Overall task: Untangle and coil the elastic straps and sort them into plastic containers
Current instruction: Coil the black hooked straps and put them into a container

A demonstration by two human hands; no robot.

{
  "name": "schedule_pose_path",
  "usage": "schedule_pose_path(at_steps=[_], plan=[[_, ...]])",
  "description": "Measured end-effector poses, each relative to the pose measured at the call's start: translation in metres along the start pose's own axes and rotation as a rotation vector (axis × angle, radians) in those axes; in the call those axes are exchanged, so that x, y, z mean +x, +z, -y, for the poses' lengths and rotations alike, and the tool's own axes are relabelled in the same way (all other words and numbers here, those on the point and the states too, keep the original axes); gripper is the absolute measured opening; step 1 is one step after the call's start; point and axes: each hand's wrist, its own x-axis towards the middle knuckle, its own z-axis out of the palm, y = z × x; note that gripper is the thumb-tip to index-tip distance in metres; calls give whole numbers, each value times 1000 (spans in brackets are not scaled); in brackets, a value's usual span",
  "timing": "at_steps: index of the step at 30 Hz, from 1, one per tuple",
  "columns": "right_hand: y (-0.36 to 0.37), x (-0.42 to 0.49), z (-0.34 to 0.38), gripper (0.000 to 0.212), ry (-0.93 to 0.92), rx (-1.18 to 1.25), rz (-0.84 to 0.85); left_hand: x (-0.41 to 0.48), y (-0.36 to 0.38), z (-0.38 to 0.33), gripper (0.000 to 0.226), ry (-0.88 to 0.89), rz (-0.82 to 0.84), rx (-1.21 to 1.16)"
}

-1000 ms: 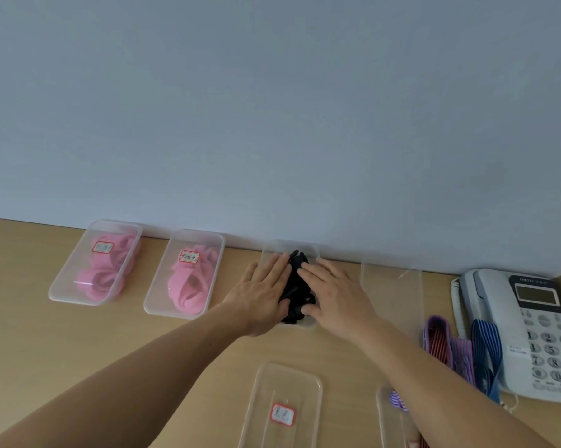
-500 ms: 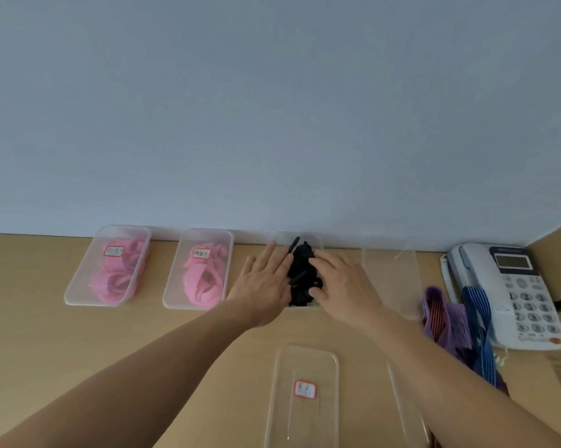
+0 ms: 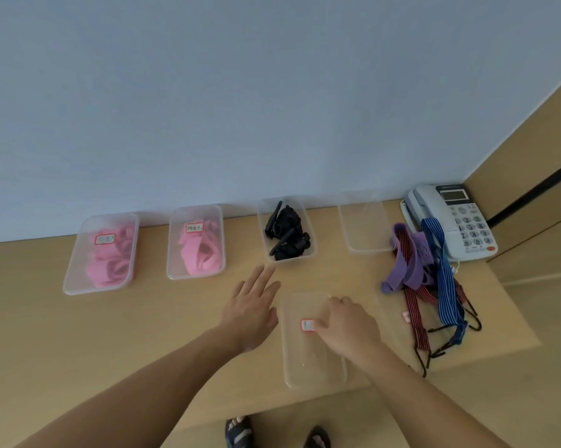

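Note:
An open clear container [image 3: 306, 218] at the back holds coiled black straps [image 3: 287, 234]. Right of it stands an empty clear container [image 3: 364, 227]. A clear lid [image 3: 308, 354] with a red-edged label lies near the table's front edge. My right hand [image 3: 347, 324] rests on this lid with curled fingers, thumb beside the label. To the lid's left, my left hand [image 3: 250, 305] hovers over the table with straight fingers and holds nothing. A tangle of purple, red-striped and blue-striped straps [image 3: 427, 279] lies at the right.
Two lidded containers of pink straps [image 3: 78, 253] [image 3: 175, 250] stand at the back left. A white desk phone [image 3: 453, 221] sits in the back right corner, partly under the straps. A second clear lid [image 3: 398, 318] lies beside the tangle. The table's front edge is close.
Both hands have left the black straps in their container and drawn back toward me. The right hand has come down on the labelled lid. The camera has tilted down.

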Motion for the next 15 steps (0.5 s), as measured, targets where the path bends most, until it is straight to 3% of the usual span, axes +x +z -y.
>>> schedule_pose_path(at_steps=[7, 15], plan=[[29, -15, 7, 88, 177, 44, -41, -28, 16, -18, 55, -119, 40, -80], [32, -13, 9, 88, 229, 179, -33, -42, 31, -40, 56, -245, 71, -178]])
